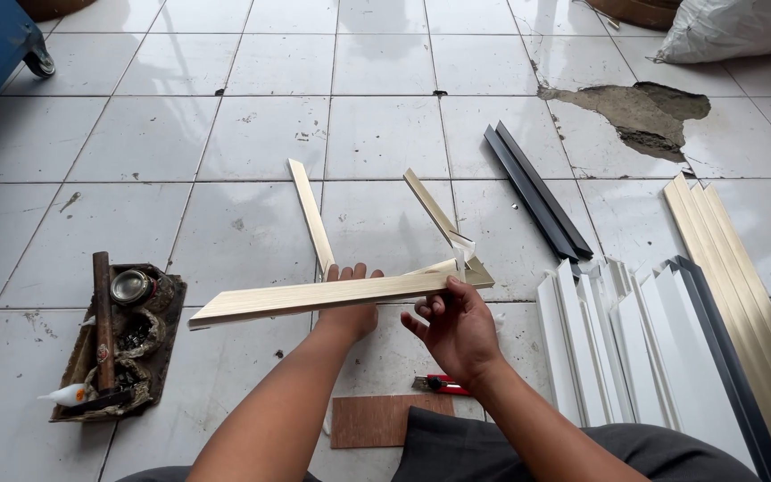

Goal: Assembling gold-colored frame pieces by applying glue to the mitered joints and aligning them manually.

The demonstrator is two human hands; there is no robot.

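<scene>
Gold-coloured long flat moulding strip [314, 297] is held up over the white tiled floor [377, 134]. The left hand [350, 303] is behind it, fingers curled over its top edge, gripping it. The right hand [457, 330] pinches its right end, where a second gold strip [435, 214] meets it. A third gold strip [311, 219] slants behind. White strips [600, 348] lie to the right. A red cutter [439, 385] is just beside the right wrist.
</scene>
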